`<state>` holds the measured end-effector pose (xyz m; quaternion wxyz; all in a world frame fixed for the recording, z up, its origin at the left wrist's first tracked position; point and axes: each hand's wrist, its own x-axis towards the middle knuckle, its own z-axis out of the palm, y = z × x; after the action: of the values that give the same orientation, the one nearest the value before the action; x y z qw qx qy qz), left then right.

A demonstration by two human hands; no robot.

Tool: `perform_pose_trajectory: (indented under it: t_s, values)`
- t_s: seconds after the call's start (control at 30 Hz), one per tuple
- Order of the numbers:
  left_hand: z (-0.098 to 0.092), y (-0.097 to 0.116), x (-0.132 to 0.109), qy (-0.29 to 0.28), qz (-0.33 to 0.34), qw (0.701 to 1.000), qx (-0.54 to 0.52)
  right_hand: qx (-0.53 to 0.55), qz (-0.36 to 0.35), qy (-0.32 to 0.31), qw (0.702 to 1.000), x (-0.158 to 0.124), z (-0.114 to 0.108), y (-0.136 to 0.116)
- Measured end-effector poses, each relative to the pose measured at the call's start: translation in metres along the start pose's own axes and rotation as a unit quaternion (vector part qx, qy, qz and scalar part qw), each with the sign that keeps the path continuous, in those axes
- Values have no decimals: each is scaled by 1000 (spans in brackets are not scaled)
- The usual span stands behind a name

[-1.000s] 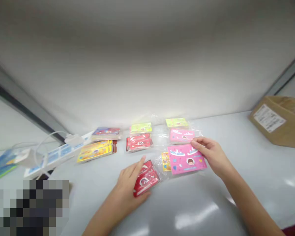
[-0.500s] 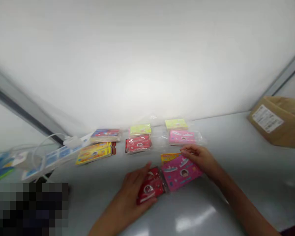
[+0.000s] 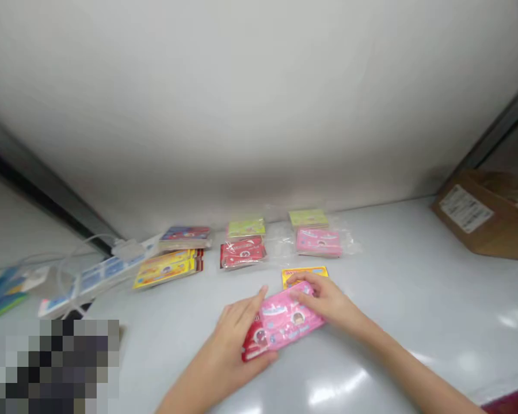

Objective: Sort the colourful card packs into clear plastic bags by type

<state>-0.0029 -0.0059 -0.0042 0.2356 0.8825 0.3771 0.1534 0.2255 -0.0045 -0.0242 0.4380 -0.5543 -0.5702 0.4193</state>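
My left hand [image 3: 232, 339] lies on the white table with its fingers curled round the left edge of a red card pack [image 3: 254, 342]. My right hand [image 3: 326, 302] pinches a pink card pack [image 3: 285, 322] and holds it flat on top of the red one, covering most of it. A yellow-orange card pack [image 3: 304, 272] lies on the table just behind my right hand.
Further back lie rows of packs: yellow [image 3: 166, 267], blue-red [image 3: 185, 234], red [image 3: 242, 253], two green [image 3: 247, 227], pink [image 3: 319, 241]. A white power strip [image 3: 99, 270] with cable lies at the left. A cardboard box [image 3: 486, 213] stands at the far right.
My right hand has carried the pink pack leftward and nearer, onto the red pack under my left hand. The yellow-orange pack it partly covered now lies exposed.
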Motion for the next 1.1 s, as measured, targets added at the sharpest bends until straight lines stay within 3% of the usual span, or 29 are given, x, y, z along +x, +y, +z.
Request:
perform_pose_trajectory:
  t_s: [0.3,0.4,0.53,0.63,0.77,0.97,1.1]
  values:
    - [-2,-4,0,11,-2,1000,16,138,72,-16,988,7,-24,-2]
    - [-2,-3,0,12,-6,1000,22,121,41,-83,988,3,-24,-8]
    - [-1,-2,-1,4,-12,1000,26,50,-11,-236,970,-4,-20,-15]
    - [-1,-2,-1,-5,-6,1000,25,-1,-27,-281,959,-7,-19,-18]
    - [-1,-2,-1,3,7,1000,22,-14,-24,-259,966,-5,-19,-15]
    - [-2,-1,0,6,6,1000,25,-116,-27,-69,990,3,-32,-3]
    - [-3,-1,0,6,-2,999,32,-196,-36,-30,979,7,-45,10]
